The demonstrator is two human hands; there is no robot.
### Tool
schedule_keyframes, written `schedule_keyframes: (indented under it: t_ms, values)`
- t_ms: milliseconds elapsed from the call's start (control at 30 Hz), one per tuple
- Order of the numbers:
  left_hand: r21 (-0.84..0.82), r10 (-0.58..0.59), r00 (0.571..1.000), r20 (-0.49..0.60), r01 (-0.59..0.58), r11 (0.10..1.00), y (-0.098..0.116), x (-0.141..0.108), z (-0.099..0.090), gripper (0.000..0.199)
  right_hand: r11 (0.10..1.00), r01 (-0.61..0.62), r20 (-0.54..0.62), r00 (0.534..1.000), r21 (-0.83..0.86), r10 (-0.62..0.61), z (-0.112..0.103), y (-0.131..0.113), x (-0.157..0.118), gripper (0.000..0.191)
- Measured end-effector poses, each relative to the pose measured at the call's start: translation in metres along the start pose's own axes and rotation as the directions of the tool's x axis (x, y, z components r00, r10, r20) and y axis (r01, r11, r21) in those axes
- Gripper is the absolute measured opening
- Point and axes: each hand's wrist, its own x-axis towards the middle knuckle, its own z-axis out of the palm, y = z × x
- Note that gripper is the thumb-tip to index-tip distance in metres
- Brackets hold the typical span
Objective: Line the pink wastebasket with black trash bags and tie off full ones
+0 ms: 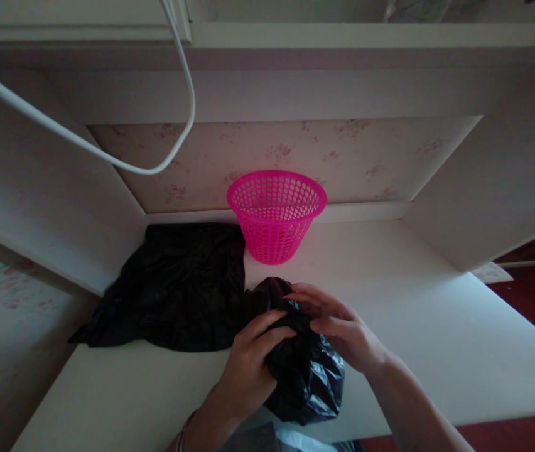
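Note:
A crumpled, shiny black plastic bag (317, 383) stands bunched up near the front edge of the white surface. My left hand (251, 364) grips its left side, fingers curled over the gathered top. On the other side, my right hand (343, 326) has its fingers and thumb bent around the bag's upper edge. A dark reddish tint shows at the far end of the bag; what lies inside is hidden. Spread flat to the left is another black plastic bag (187, 289), its edge meeting the bunched one.
A bright pink mesh plastic basket (274, 242) stands upright behind the bags, near the flower-patterned back wall (356, 157). White side panels (475, 169) flank the white desktop (418, 339). A white cable (121, 164) hangs in a loop at upper left.

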Motion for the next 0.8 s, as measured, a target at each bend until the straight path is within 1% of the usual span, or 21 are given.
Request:
schedule_keyframes:
  t_ms: [33,100,133,167,233,300,333,367,433,533,567,600,667,733,800]
  values:
    - [0.011,0.021,1.000,0.012,-0.022,1.000,0.000,0.000,0.000,0.038,0.999,-0.033,-0.036,0.999,-0.024,0.032,0.000,-0.001,0.000,0.048]
    - [0.032,0.074,0.996,0.042,-0.075,0.997,0.000,0.001,0.000,0.036,0.982,-0.094,-0.064,0.994,-0.161,0.085,0.001,-0.003,0.003,0.038]
    - [0.041,0.098,0.994,0.056,-0.101,0.994,-0.001,0.001,0.000,0.035,0.968,-0.120,-0.055,0.992,-0.219,0.110,0.003,-0.003,0.004,0.037]
    - [0.055,0.121,0.991,0.061,-0.125,0.991,-0.001,0.002,0.000,0.035,0.960,-0.141,-0.053,0.990,-0.240,0.132,0.004,-0.003,0.006,0.039]
    - [0.106,0.140,0.989,0.046,-0.144,0.984,-0.002,0.001,-0.001,0.035,0.968,-0.169,-0.104,0.983,-0.184,0.151,0.007,0.000,0.011,0.045]
    - [0.169,0.126,0.991,0.031,-0.130,0.977,-0.003,-0.001,-0.002,0.038,0.978,-0.165,-0.208,0.969,-0.124,0.137,0.006,0.004,0.018,0.050]
    - [0.190,0.118,0.992,0.041,-0.123,0.974,-0.004,-0.003,-0.003,0.039,0.980,-0.154,-0.258,0.959,-0.126,0.118,0.003,0.007,0.023,0.052]
    - [0.198,0.111,0.991,0.069,-0.123,0.973,-0.005,-0.004,-0.004,0.040,0.979,-0.140,-0.303,0.949,-0.148,0.090,-0.001,0.010,0.029,0.054]
    - [0.168,0.120,0.978,0.173,-0.149,0.974,-0.008,-0.009,-0.003,0.040,0.971,-0.105,-0.388,0.922,-0.213,0.015,-0.017,0.017,0.043,0.057]
    - [0.064,0.147,0.926,0.348,-0.180,0.981,-0.014,-0.020,0.001,0.035,0.956,-0.061,-0.500,0.861,-0.288,-0.096,-0.047,0.029,0.066,0.060]
    - [0.028,0.143,0.913,0.381,-0.166,0.986,-0.016,-0.024,0.003,0.033,0.948,-0.059,-0.521,0.845,-0.312,-0.119,-0.055,0.033,0.073,0.061]
    - [-0.005,0.123,0.910,0.395,-0.132,0.991,-0.017,-0.029,0.005,0.032,0.941,-0.060,-0.530,0.837,-0.334,-0.135,-0.062,0.037,0.077,0.061]
    - [-0.078,0.040,0.930,0.365,-0.013,0.997,-0.018,-0.035,0.007,0.028,0.927,-0.060,-0.527,0.835,-0.371,-0.157,-0.068,0.041,0.083,0.061]
    - [-0.169,-0.059,0.952,0.300,0.114,0.979,-0.015,-0.036,0.006,0.026,0.912,-0.035,-0.502,0.843,-0.409,-0.193,-0.064,0.039,0.082,0.059]
    - [-0.261,-0.129,0.955,0.268,0.201,0.944,-0.008,-0.030,0.000,0.022,0.890,0.010,-0.458,0.855,-0.456,-0.245,-0.055,0.030,0.077,0.054]
